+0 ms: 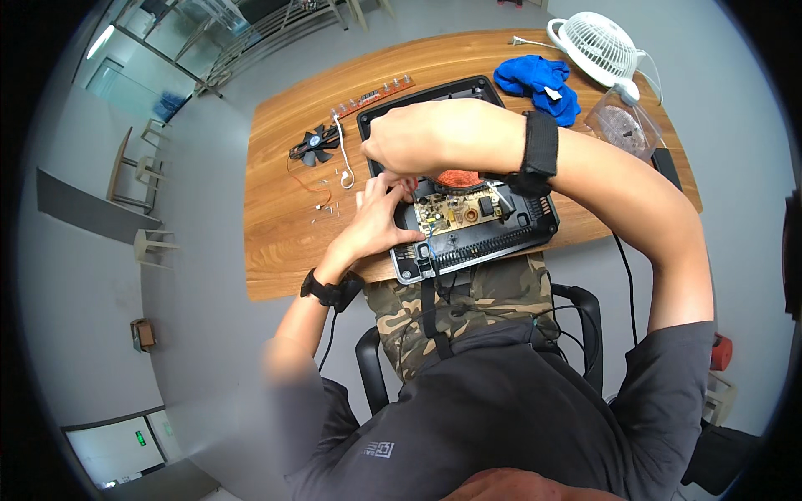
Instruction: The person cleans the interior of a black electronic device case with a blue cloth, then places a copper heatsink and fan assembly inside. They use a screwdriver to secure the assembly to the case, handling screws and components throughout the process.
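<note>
An opened black appliance housing (493, 236) lies at the table's front edge, apparently an induction cooker base. Inside it sit a tan circuit board (455, 214) and part of a copper-red coil (459, 179). My left hand (378, 219) rests at the housing's left side, fingers spread, its thumb on the frame beside the board's corner. Above it, my right hand (405, 138) reaches across with fingers curled closed. What those fingers hold is hidden; a small reddish piece shows just below them. Behind, a black cover frame (474, 88) is partly covered by my right forearm.
Left of the housing lie a black fan (316, 146), a white cable (343, 154) and several small screws. A strip with knobs (372, 98) is farther back. At the right are a blue cloth (535, 81), a white fan (597, 46) and a clear container (622, 125).
</note>
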Tool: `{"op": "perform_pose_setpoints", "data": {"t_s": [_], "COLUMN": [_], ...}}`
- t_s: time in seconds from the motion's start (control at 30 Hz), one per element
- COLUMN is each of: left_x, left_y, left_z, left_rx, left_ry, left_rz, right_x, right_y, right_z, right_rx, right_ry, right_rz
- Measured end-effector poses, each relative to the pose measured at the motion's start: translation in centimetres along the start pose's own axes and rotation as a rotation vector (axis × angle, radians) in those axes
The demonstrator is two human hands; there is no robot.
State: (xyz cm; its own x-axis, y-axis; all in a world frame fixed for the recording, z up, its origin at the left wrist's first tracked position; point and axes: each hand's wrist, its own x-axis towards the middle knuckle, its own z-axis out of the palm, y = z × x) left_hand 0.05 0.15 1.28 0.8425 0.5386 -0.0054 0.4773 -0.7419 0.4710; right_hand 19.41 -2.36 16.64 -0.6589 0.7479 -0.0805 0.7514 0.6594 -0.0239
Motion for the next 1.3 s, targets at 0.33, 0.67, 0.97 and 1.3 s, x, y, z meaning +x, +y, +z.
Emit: {"op": "perform_pose_setpoints", "data": {"t_s": [0.33,0.67,0.97,1.3], "left_x": [-0.1,-0.1,-0.1,-0.1], "left_y": [-0.1,-0.5,0.8,0.2], "left_z": [0.1,0.5,-0.5,-0.1], "left_rx": [-0.065,-0.150,-0.037,0.003], "left_ry": [0.011,-0.036,-0.040,0.004], "left_rz": [-0.016,-0.001,-0.071,0.009], "right_x": [-0.6,0.5,0.9,0.1], "right_y": [-2.6,-2.7,-1.2,0.2], "right_z": [-0.7,0.5,-1.3,0.6], "right_rx": [0.028,-0.083,0.037,0.017], "right_ry": [-0.056,0.069,-0.149,0.082], "right_rz": [0.184,0.045,0.176,0.150]}}
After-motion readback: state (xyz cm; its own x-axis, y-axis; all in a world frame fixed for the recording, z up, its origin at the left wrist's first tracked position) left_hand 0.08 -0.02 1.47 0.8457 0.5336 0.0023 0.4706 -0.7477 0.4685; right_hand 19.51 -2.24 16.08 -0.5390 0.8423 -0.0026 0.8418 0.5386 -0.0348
